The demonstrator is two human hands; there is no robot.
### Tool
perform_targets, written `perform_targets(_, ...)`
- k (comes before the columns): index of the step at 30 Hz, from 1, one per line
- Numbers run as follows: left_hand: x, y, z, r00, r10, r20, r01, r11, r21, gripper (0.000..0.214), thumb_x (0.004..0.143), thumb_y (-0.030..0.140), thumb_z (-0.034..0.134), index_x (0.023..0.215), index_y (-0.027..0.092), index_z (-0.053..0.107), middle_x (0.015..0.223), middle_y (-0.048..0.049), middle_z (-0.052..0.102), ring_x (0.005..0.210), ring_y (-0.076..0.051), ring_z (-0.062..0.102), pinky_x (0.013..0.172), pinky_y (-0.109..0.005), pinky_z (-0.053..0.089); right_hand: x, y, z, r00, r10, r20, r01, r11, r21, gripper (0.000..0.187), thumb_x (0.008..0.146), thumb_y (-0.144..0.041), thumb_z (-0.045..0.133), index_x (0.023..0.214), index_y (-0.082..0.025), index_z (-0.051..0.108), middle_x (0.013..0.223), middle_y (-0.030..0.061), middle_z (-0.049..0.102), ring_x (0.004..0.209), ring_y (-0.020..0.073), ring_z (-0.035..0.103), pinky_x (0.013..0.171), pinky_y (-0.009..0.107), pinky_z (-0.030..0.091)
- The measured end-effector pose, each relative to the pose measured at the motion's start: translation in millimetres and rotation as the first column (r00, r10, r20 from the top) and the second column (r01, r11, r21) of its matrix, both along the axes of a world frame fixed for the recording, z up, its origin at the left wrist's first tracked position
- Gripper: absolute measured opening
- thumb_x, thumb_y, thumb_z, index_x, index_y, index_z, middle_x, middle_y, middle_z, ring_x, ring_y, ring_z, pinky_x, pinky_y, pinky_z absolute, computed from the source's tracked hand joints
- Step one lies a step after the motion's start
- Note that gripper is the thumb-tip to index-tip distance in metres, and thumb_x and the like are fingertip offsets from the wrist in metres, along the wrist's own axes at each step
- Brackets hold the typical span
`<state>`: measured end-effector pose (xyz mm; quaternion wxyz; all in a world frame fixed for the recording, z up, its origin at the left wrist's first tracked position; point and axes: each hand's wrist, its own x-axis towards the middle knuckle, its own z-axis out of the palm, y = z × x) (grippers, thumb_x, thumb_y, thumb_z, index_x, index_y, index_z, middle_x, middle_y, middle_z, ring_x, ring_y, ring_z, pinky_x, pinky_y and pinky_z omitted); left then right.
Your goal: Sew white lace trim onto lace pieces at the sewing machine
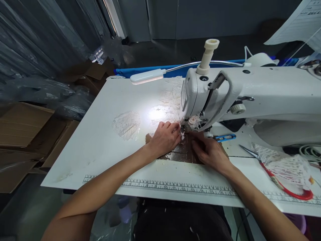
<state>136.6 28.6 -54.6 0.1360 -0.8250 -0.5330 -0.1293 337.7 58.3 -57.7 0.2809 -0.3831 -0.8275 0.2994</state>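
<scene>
A white sewing machine (250, 93) stands on a white table (100, 147). Both my hands rest at its needle, on a brown taped patch (180, 152) of the tabletop. My left hand (164, 138) lies curled with its fingertips pinched on a small white piece of lace (182, 135) right under the presser foot. My right hand (208, 150) lies just right of the needle, fingers bent and pressed down on the same small piece. White lace fabric (172, 97) trails away behind the needle under the lamp's bright spot.
A gooseneck lamp (146, 76) hangs over the table. A clear bag of lace (126, 124) lies to the left. Blue thread snips (225, 137), red-handled scissors (283, 187) and a lace pile (288, 164) lie right. Cardboard boxes (22, 134) stand left. A printed ruler (175, 187) runs along the front edge.
</scene>
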Motion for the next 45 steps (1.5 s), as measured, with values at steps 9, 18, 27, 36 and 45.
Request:
perform_targets(9,-33,7,12.8,0.883,-0.412,0.226,0.431,0.901,-0.041,0.013,0.094,0.023,0.053,0.100,0.015,0.062,0.102,-0.0077,0.064,0.089,-0.017,0.059,0.079,-0.035,0.048,3,-1,-3.1,0.994,-0.095,0.056,0.095,0.996,0.000,0.027,0.089,-0.022,0.047,0.112,-0.018,0.062,0.086,0.0056,0.067,0.073,0.0176,0.061,0.065,0.029,0.048)
perform_targets(18,-23,12,2.3,0.799,-0.309,0.515,0.343,0.939,0.031,0.014,0.095,0.016,0.046,0.092,0.013,0.060,0.088,-0.0062,0.064,0.082,-0.013,0.063,0.071,-0.029,0.057,2,-5,-4.6,0.988,0.078,0.135,-0.096,0.986,0.138,0.031,0.092,-0.021,0.043,0.117,-0.019,0.060,0.104,0.0112,0.060,0.088,0.0216,0.062,0.075,0.035,0.052)
perform_targets(27,-19,11,-2.8,0.837,-0.310,0.451,0.319,0.946,0.059,0.011,0.094,0.017,0.048,0.091,0.014,0.059,0.089,-0.0061,0.066,0.083,-0.014,0.064,0.072,-0.031,0.057,-7,-4,-4.5,0.915,0.081,0.396,-0.207,0.935,0.287,0.039,0.093,-0.023,0.037,0.124,-0.017,0.059,0.101,0.0153,0.054,0.077,0.0233,0.057,0.064,0.040,0.053)
perform_targets(36,-23,9,-3.0,0.879,-0.365,0.307,0.379,0.925,0.016,0.012,0.092,0.020,0.052,0.093,0.016,0.062,0.096,-0.0055,0.068,0.084,-0.016,0.063,0.074,-0.032,0.052,2,-6,-6.3,0.960,0.155,0.232,-0.215,0.941,0.262,0.035,0.091,-0.019,0.044,0.121,-0.019,0.062,0.107,0.0145,0.052,0.095,0.0247,0.057,0.079,0.042,0.055)
perform_targets(45,-21,9,-4.8,0.901,-0.346,0.262,0.348,0.937,0.042,0.015,0.094,0.020,0.050,0.090,0.017,0.064,0.095,-0.0042,0.069,0.081,-0.014,0.062,0.072,-0.031,0.047,0,-7,-8.3,0.969,0.137,0.207,-0.184,0.955,0.232,0.034,0.092,-0.023,0.045,0.121,-0.023,0.063,0.108,0.0131,0.054,0.095,0.0242,0.058,0.081,0.043,0.055)
